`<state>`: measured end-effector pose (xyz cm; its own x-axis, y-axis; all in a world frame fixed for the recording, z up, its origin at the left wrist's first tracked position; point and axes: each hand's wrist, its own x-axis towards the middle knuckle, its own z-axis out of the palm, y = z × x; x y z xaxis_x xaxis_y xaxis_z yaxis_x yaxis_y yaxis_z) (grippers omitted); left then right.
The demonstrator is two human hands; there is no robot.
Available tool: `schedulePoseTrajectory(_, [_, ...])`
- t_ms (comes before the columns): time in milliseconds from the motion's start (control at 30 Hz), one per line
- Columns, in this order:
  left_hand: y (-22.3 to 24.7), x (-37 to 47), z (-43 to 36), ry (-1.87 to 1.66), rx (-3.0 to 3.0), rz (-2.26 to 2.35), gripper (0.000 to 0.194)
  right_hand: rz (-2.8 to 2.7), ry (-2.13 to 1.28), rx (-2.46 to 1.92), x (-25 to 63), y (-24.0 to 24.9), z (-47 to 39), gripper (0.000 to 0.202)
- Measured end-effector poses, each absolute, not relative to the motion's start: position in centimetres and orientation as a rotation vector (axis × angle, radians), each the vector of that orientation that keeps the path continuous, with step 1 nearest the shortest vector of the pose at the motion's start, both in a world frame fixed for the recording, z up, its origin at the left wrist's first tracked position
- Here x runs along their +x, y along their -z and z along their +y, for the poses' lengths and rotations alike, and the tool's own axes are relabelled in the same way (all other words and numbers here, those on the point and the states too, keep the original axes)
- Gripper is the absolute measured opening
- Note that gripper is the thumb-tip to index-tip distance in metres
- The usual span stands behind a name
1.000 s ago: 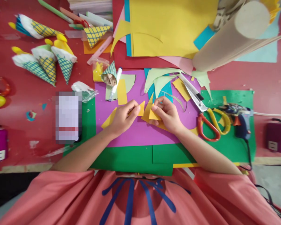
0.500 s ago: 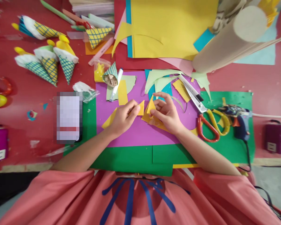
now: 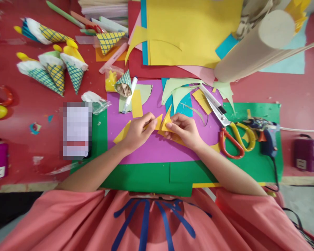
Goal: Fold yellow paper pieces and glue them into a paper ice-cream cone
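Observation:
Over the purple sheet (image 3: 143,155), my left hand (image 3: 140,132) pinches a small yellow piece of paper (image 3: 159,122) between thumb and fingers. Close beside it, my right hand (image 3: 184,129) is closed on a pointed yellow paper piece (image 3: 166,122), its tip up. The two pieces nearly meet; whether they touch I cannot tell. Under my right hand lies more yellow paper (image 3: 176,138), partly hidden by the fingers. Another yellow scrap (image 3: 122,132) lies left of my left hand. Scissors (image 3: 226,122) with red and yellow handles lie open to the right.
A glue gun (image 3: 269,136) lies on the green sheet (image 3: 143,176) at right. A phone (image 3: 77,130) lies at left. Patterned paper cones (image 3: 51,71) lie at upper left. Behind are pale green offcuts (image 3: 181,92), yellow sheets (image 3: 193,31) and a large beige roll (image 3: 253,48).
My right hand's fingers have drawn in closer around its yellow piece. The left hand has barely moved, still pinching its piece.

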<state>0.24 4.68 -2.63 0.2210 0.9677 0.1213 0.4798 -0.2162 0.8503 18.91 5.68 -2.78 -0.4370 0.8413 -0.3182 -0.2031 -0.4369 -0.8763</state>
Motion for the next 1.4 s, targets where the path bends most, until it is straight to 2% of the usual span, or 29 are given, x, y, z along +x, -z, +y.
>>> schedulePoseTrajectory(433, [2.3, 0.25, 4.7, -0.872, 1.859, 1.307, 0.028, -1.206, -1.892, -1.093, 19.06, 2.86, 5.68, 0.034])
schedulePoseTrajectory(1400, [2.52, 0.12, 4.64, -0.868, 1.864, 1.267, 0.03, -1.201, -1.918, -1.108, 19.14, 2.75, 5.78, 0.034])
